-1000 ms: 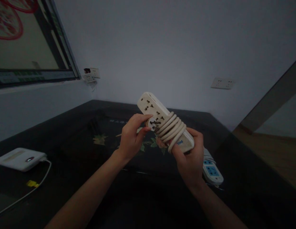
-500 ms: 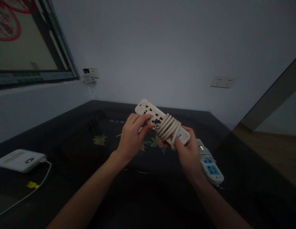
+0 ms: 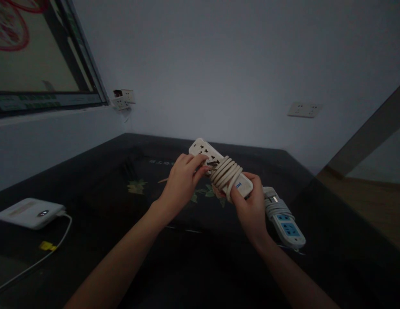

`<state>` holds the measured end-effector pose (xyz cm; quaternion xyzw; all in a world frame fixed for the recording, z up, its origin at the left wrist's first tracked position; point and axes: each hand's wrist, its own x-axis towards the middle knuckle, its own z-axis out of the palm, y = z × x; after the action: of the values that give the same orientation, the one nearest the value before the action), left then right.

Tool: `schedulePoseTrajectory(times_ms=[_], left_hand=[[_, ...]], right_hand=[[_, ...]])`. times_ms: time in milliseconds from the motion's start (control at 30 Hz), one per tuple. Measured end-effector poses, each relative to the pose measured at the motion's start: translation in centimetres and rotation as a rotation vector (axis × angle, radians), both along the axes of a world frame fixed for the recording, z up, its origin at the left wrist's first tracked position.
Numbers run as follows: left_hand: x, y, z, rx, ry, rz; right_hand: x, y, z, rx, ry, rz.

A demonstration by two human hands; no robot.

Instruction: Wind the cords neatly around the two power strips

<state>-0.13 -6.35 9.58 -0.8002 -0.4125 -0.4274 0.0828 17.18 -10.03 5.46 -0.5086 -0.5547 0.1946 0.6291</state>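
A white power strip (image 3: pixel 200 146) is held tilted above the dark table, its own cord (image 3: pixel 226 172) wound in several turns around its near half. My right hand (image 3: pixel 252 206) grips the lower end of the strip, thumb on top beside the printed letters. At the middle of the strip, my left hand (image 3: pixel 186 176) is closed in a pinch on what looks like the cord's plug (image 3: pixel 213 163), whose dark prongs show by the fingertips. The fingers hide most of the plug. Several sockets are visible on the strip's far half.
Right of my right hand lies a second power strip (image 3: pixel 290 230) with blue sockets and wrapped cord. A white box-shaped device (image 3: pixel 32 213) with a cable rests at left on the black table (image 3: pixel 99 171). Wall sockets (image 3: pixel 304 110) are on the back wall, and a window is at upper left.
The power strip has shifted and turned slightly in my hands, its far end a little lower and to the right. My left hand keeps its pinch; the view has moved slightly.
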Motion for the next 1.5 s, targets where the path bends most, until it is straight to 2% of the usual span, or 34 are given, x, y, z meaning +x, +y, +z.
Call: schedulePoseTrajectory(times_ms=[267, 467, 600, 733, 800, 1000, 1067, 1133, 1233, 1333, 1400, 1500], left_hand=[[-0.7, 0.9, -0.1, 0.043, 0.082, -0.051], [-0.4, 2.3, -1.7, 0.031, 0.030, -0.123], [0.4, 2.5, -2.8, -0.047, -0.205, -0.198], [0.9, 2.6, -3.2, -0.208, -0.620, -0.255], [0.9, 2.5, -3.2, -0.273, -0.768, -0.255], [1.6, 1.8, -3.3, -0.210, -0.864, -0.289], [1.8, 1.7, -3.1, -0.224, -0.950, -0.378], [2.0, 1.5, -2.7, -0.306, -1.071, -0.522], [2.2, 0.7, -1.8, -0.538, -1.237, -0.769], [2.0, -0.6, -0.9, -0.757, -1.292, -0.972], [1.9, -1.5, -0.5, -0.828, -1.267, -1.033], [1.6, -2.6, 0.3, -0.761, -1.228, -1.016]], right_hand=[[0.3, 0.1, -0.4, -0.002, -0.114, 0.005], [0.2, 0.2, -0.1, 0.042, -0.160, -0.030], [-0.1, 0.2, -0.2, 0.058, -0.131, -0.033], [-1.0, -0.2, -0.4, 0.103, -0.043, 0.006], [-1.6, -0.5, -0.6, 0.123, 0.001, 0.027], [-2.5, -1.1, -1.3, 0.165, 0.068, 0.019], [-2.5, -1.2, -1.5, 0.186, 0.062, -0.004], [-2.4, -1.2, -1.6, 0.228, 0.049, -0.028], [-2.5, -1.4, -2.0, 0.285, 0.056, -0.032], [-2.8, -1.9, -2.5, 0.312, 0.050, -0.005], [-2.9, -2.2, -2.7, 0.355, 0.010, 0.003], [-2.9, -2.6, -2.8, 0.412, -0.056, 0.003]])
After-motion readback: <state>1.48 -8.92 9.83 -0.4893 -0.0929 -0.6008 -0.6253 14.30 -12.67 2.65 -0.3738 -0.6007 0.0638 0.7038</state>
